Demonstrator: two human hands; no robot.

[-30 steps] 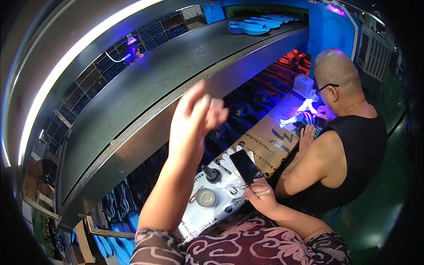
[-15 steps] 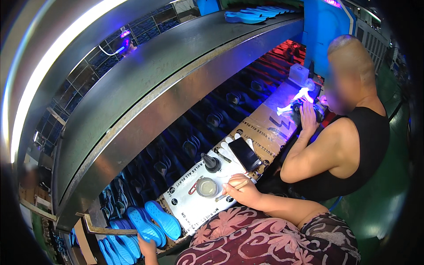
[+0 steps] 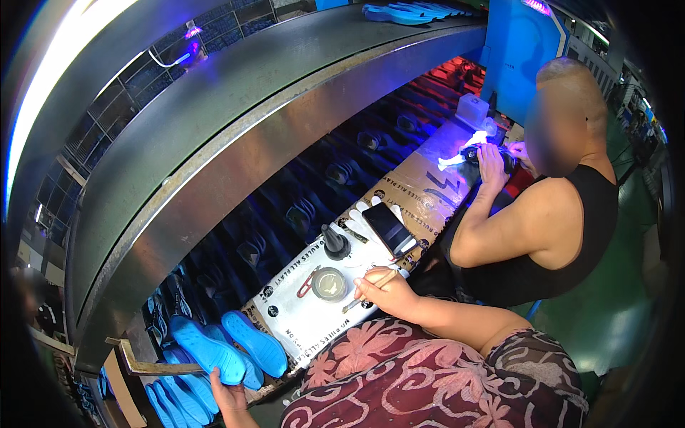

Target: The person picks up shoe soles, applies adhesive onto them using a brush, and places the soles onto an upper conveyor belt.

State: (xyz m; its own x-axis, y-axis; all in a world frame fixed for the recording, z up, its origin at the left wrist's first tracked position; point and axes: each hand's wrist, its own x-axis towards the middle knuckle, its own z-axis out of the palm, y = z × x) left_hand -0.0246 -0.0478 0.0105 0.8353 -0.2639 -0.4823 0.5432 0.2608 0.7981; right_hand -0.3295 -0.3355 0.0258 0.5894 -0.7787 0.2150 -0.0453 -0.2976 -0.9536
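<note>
My left hand (image 3: 227, 396) is low at the bottom edge, gripping the near end of a blue shoe sole (image 3: 208, 349) that lies with other blue soles (image 3: 255, 344) on the conveyor's near end. My right hand (image 3: 385, 291) rests on the white cardboard work surface (image 3: 300, 321) and holds a thin brush (image 3: 371, 287), its tip pointing toward a small round glue pot (image 3: 330, 284). A black bottle (image 3: 335, 244) and a dark phone (image 3: 387, 225) on white gloves lie just beyond.
A long conveyor (image 3: 314, 207) carries dark shoe parts under a curved steel hood (image 3: 235, 121). To my right a seated co-worker (image 3: 549, 214) in a black sleeveless top handles a shoe under violet light (image 3: 464, 158). More blue soles (image 3: 407, 10) lie on top of the hood.
My left hand dropped from raised in front of the hood down to the blue soles at the bottom. My right hand stayed by the glue pot with the brush.
</note>
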